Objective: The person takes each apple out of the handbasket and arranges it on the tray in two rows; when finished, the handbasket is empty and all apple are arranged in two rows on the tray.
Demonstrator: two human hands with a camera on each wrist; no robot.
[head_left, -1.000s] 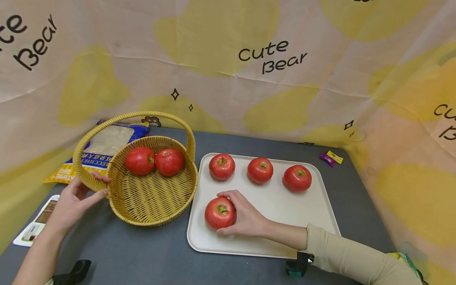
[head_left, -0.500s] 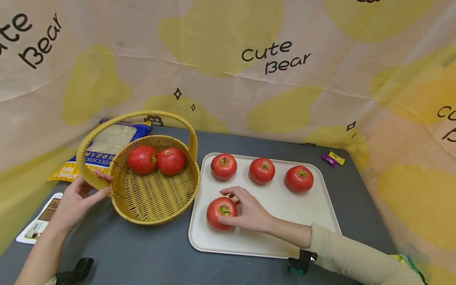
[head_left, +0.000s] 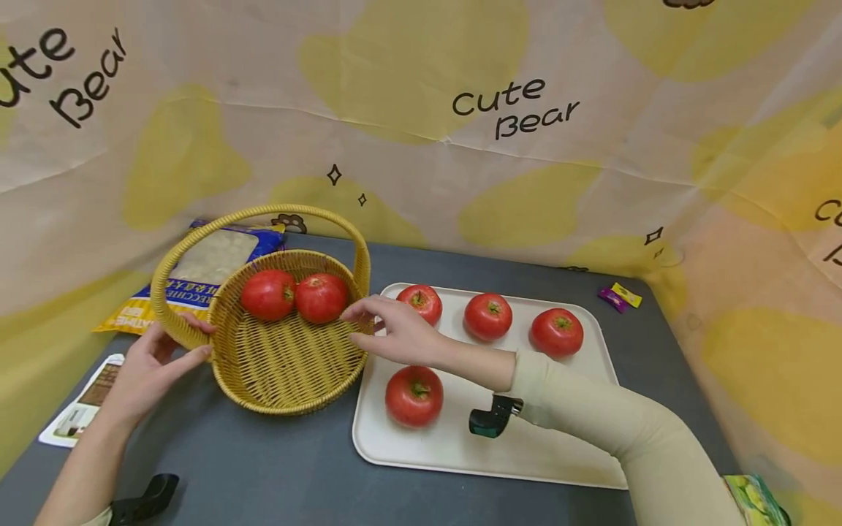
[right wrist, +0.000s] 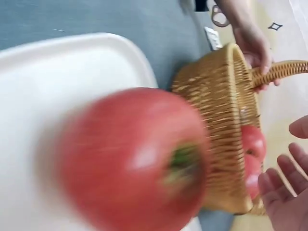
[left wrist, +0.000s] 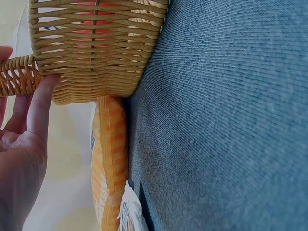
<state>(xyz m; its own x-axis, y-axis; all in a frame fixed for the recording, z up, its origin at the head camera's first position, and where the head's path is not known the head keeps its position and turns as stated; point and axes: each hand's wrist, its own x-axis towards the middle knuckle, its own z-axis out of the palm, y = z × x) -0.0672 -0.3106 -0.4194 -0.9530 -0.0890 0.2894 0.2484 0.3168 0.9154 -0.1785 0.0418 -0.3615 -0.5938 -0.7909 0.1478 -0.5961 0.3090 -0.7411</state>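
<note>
The wicker basket (head_left: 289,372) stands on the left with two red apples (head_left: 268,295) at its back. My left hand (head_left: 148,369) holds the foot of the basket's handle (left wrist: 19,74), thumb on the near side and fingers behind. Over the basket's right rim hovers my right hand (head_left: 397,332), fingers loosely bent and nothing in them. Just below it, a single apple (head_left: 414,396) sits at the front left of the white tray (head_left: 500,453); in the right wrist view this apple (right wrist: 139,159) looms large and blurred. My right hand partly covers the back-left apple (head_left: 421,301).
More apples (head_left: 488,316) line the tray's back. A blue and yellow pasta bag (head_left: 217,263) lies behind the basket, a white packet (head_left: 85,405) at the left. Two small wrapped sweets (head_left: 620,296) lie at the far right. A printed cloth (head_left: 395,88) hangs behind.
My right hand has let go of the front-left apple and moved up and left to the basket's rim, leaving that apple on the tray. My left hand still holds the handle.
</note>
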